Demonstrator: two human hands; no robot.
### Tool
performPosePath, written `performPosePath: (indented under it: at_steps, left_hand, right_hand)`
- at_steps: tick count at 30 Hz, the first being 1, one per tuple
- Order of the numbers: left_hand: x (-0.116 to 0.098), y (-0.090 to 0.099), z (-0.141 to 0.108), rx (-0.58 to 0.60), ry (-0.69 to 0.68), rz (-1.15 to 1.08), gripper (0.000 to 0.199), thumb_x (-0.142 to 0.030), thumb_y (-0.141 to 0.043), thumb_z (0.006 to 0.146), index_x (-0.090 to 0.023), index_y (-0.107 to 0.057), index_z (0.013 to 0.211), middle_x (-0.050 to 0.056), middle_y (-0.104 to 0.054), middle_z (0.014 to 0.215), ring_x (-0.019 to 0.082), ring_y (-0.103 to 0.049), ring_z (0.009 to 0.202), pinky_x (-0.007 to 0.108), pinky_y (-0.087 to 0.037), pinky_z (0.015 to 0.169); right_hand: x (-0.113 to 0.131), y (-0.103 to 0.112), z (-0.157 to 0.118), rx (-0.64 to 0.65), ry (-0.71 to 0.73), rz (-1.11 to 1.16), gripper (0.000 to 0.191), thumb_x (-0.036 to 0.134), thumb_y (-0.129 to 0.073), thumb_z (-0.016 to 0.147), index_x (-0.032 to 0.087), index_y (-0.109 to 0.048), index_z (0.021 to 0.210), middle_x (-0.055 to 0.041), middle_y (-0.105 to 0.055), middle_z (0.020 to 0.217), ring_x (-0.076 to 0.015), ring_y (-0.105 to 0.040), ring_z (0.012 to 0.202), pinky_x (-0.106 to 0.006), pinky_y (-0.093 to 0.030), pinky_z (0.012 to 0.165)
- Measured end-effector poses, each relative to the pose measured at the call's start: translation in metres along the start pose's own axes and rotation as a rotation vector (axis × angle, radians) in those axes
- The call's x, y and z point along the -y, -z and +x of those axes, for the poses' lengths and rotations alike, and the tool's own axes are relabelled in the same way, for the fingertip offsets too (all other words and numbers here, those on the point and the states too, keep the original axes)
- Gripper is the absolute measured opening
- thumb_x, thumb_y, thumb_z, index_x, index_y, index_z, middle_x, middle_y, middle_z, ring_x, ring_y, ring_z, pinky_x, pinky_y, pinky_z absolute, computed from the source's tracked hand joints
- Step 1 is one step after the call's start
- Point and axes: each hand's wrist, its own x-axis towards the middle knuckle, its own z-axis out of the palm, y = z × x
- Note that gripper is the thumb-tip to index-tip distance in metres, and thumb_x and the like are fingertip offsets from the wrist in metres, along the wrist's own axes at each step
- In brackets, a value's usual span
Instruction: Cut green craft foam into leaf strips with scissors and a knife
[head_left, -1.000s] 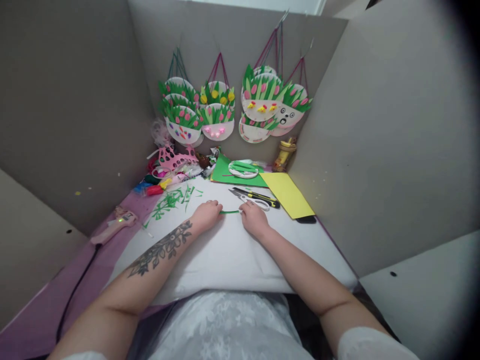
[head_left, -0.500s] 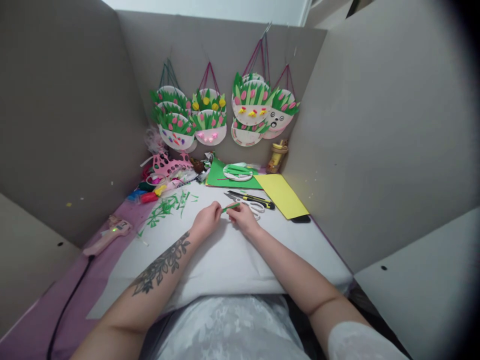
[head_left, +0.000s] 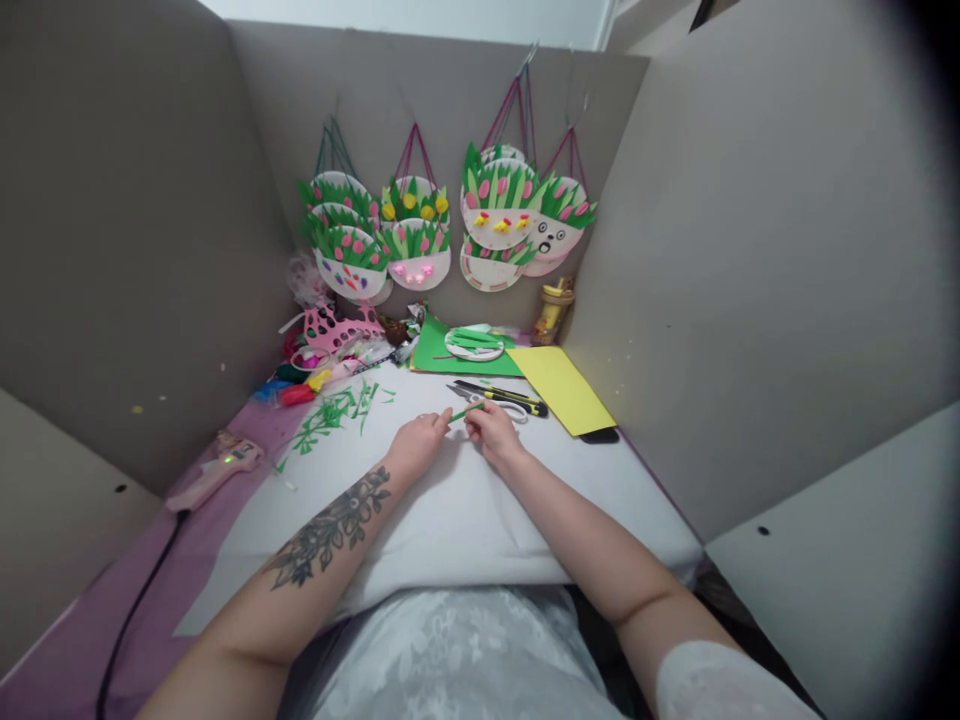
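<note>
Between my two hands, just above the white table cover [head_left: 480, 530], is a narrow green paper strip [head_left: 466, 411]. My left hand [head_left: 421, 440] is closed on its left end. At the other end, my right hand [head_left: 493, 430] pinches the strip between thumb and fingers. White-handled scissors [head_left: 514, 410] lie right behind my right hand, which partly hides them. A black and yellow utility knife [head_left: 510, 398] rests beside the scissors. Green paper scraps [head_left: 330, 418] are scattered to the left of my left hand.
A pink glue gun [head_left: 221, 465] with a cord lies at the left. Yellow paper [head_left: 562, 390] is at the right; green sheets [head_left: 431, 345] and a plate of green strips [head_left: 474, 343] lie behind. Decorated paper-plate baskets [head_left: 351, 260] hang on the grey back wall.
Both hands have shifted slightly to the right with the green paper strip. My right hand has turned a little, uncovering more of the strip's right end.
</note>
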Motion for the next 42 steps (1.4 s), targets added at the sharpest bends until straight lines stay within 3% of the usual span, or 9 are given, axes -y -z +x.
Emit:
performPosePath:
  at_steps: [5, 9, 12, 16, 22, 26, 33, 42]
  left_hand:
    - [-0.002, 0.0, -0.001, -0.039, 0.035, -0.124, 0.038, -0.024, -0.039, 0.093, -0.015, -0.047, 0.129, 0.012, -0.065, 0.1, 0.02, -0.061, 0.091, 0.03, -0.045, 0.079]
    - [0.002, -0.001, -0.001, -0.084, 0.132, -0.396, 0.028, -0.022, -0.039, 0.089, -0.019, -0.065, 0.101, 0.007, -0.07, 0.093, 0.018, -0.063, 0.085, 0.027, -0.045, 0.076]
    - [0.006, -0.003, 0.001, -0.094, 0.181, -0.54, 0.027, -0.018, -0.041, 0.084, -0.019, -0.067, 0.093, 0.003, -0.071, 0.087, 0.016, -0.063, 0.078, 0.025, -0.046, 0.072]
    - [0.006, -0.005, 0.001, -0.126, 0.147, -0.665, 0.024, -0.017, -0.043, 0.081, -0.019, -0.066, 0.088, 0.001, -0.071, 0.083, 0.014, -0.062, 0.073, 0.024, -0.046, 0.071]
    - [0.001, -0.004, 0.0, -0.127, 0.078, -0.553, 0.023, -0.017, -0.04, 0.086, -0.018, -0.062, 0.092, 0.004, -0.068, 0.084, 0.016, -0.062, 0.077, 0.027, -0.046, 0.073]
    - [-0.003, -0.001, 0.0, -0.086, -0.002, -0.416, 0.025, -0.017, -0.04, 0.088, -0.016, -0.058, 0.105, 0.008, -0.067, 0.095, 0.017, -0.062, 0.088, 0.029, -0.047, 0.08]
    - [-0.007, -0.003, -0.001, -0.026, -0.058, -0.121, 0.041, -0.011, -0.039, 0.087, -0.012, -0.044, 0.128, 0.01, -0.064, 0.092, 0.018, -0.061, 0.083, 0.03, -0.048, 0.075]
    - [-0.002, -0.002, -0.003, -0.013, -0.072, -0.019, 0.04, -0.011, -0.04, 0.088, -0.012, -0.046, 0.127, 0.011, -0.064, 0.095, 0.019, -0.061, 0.085, 0.03, -0.047, 0.077]
  right_hand:
    - [0.001, 0.004, 0.003, -0.012, -0.006, -0.003, 0.011, 0.02, -0.056, 0.053, 0.019, -0.05, 0.062, 0.006, -0.052, 0.047, -0.006, -0.04, 0.038, -0.017, -0.024, 0.034]
    - [0.0, 0.002, 0.0, 0.007, 0.03, -0.035, 0.01, 0.019, -0.056, 0.054, 0.019, -0.052, 0.063, 0.0062, -0.052, 0.046, -0.0063, -0.04, 0.037, -0.017, -0.024, 0.033]
    - [-0.004, 0.0, -0.002, 0.074, 0.066, -0.087, 0.01, 0.02, -0.057, 0.056, 0.019, -0.053, 0.065, 0.0068, -0.052, 0.045, -0.0065, -0.041, 0.037, -0.017, -0.027, 0.035]
    - [-0.011, -0.002, -0.003, 0.179, 0.062, -0.148, 0.011, 0.022, -0.06, 0.058, 0.019, -0.053, 0.066, 0.0075, -0.051, 0.045, -0.0068, -0.04, 0.037, -0.017, -0.029, 0.036]
    - [-0.015, -0.004, -0.002, 0.174, 0.079, -0.165, 0.008, 0.017, -0.057, 0.056, 0.018, -0.052, 0.063, 0.0074, -0.05, 0.044, -0.0068, -0.041, 0.038, -0.017, -0.03, 0.038]
    - [-0.012, -0.005, -0.002, 0.132, 0.027, -0.106, 0.009, 0.018, -0.056, 0.054, 0.018, -0.052, 0.062, 0.007, -0.05, 0.043, -0.007, -0.042, 0.039, -0.018, -0.03, 0.038]
    - [-0.008, -0.007, -0.003, 0.045, -0.041, 0.038, 0.018, 0.016, -0.058, 0.05, 0.02, -0.048, 0.064, 0.0085, -0.048, 0.041, -0.0072, -0.041, 0.037, -0.017, -0.027, 0.035]
    - [0.005, 0.01, 0.007, -0.065, -0.091, 0.014, 0.013, 0.016, -0.054, 0.05, 0.017, -0.053, 0.063, 0.0021, -0.057, 0.044, -0.0072, -0.042, 0.034, -0.016, -0.023, 0.03]
